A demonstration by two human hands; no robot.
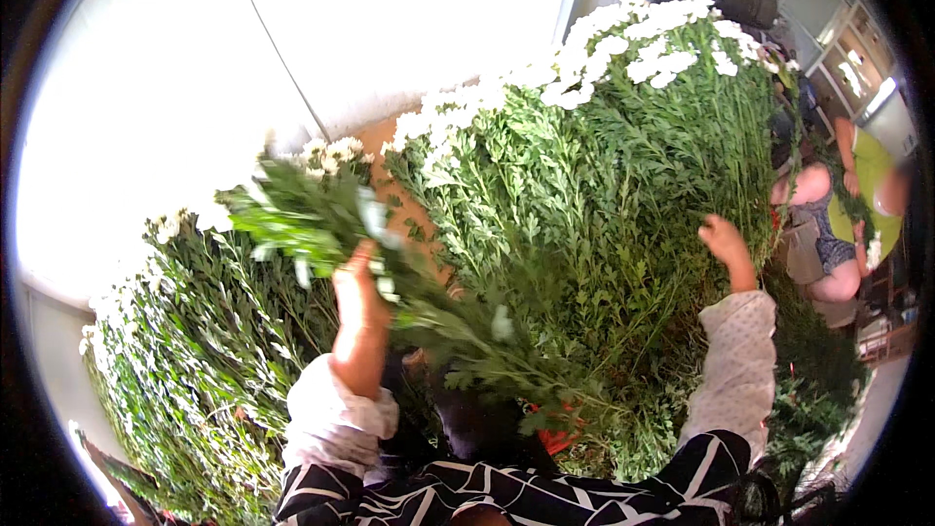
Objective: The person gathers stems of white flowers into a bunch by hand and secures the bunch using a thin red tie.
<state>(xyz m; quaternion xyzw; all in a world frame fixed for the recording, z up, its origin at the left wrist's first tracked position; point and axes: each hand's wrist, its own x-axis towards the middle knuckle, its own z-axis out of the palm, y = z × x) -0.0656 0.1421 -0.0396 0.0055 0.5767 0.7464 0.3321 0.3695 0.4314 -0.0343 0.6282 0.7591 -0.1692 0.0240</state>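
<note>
My left hand point(358, 321) is closed around a bunch of leafy green flower stems point(443, 317). The bunch slants from pale blooms at upper left down to its cut ends at lower right, and its leaves are slightly blurred. On the right, my right hand point(727, 245) is in front of the large stack of white chrysanthemums point(584, 205), its fingers curled in. Whether a stem sits between those fingers I cannot make out. A second heap of white chrysanthemums point(214, 331) lies to the left of my left hand.
A bright white wall point(195, 49) rises behind the heaps. Brown floor point(394, 136) shows between them. Something red point(557, 433) lies among the leaves near my lap. At far right sits another person in a yellow-green top point(877, 180), near wooden shelving point(855, 54).
</note>
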